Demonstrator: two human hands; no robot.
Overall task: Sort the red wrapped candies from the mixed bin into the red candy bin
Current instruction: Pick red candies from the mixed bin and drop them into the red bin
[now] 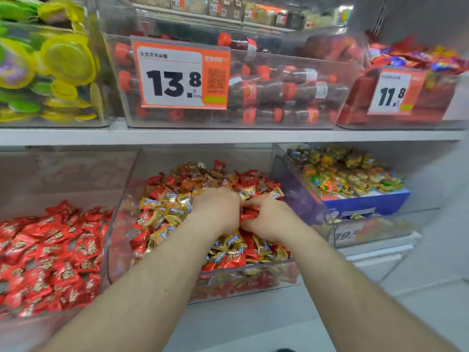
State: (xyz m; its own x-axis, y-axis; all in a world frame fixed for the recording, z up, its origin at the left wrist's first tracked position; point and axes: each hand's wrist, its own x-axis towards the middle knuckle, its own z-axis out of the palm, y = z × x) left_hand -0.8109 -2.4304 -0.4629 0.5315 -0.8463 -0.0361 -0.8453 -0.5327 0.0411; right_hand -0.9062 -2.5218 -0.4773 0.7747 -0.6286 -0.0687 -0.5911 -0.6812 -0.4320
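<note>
— Both hands are sunk in the mixed bin (121, 224), the clear tub at the middle of the lower shelf (228, 137). How do they lie?

— Side by side, knuckles up, nearly touching over the centre of the heap. The left hand (215, 209) is curled down into the pile, but its fingertips are buried, so one cannot tell whether it has hold of anything. The right hand (266, 217) has its fingers bent round a small clutch of red wrapped candies (250, 215), pinched against the thumb.

— Why both at once?

— Probably because the reds are scattered among the gold wrapped candies (167, 212): one hand appears to rake the heap aside while the other gathers what turns up.

— And where do they go?

— Into the red candy bin (50, 245), standing just beside the mixed one, toward the shelf's left end. It already holds a deep layer of red wrappers only. Its nearness means a short sideways carry.

— How much is left?

— Plenty, by the look of it; red wrappers show at the back edge, the front wall and the left side of the mixed bin.

— Anything else about?

— A bin of assorted sweets (350, 174) toward the right end, and above, cola-bottle candies (279, 85) behind a price tag (181, 74).
</note>
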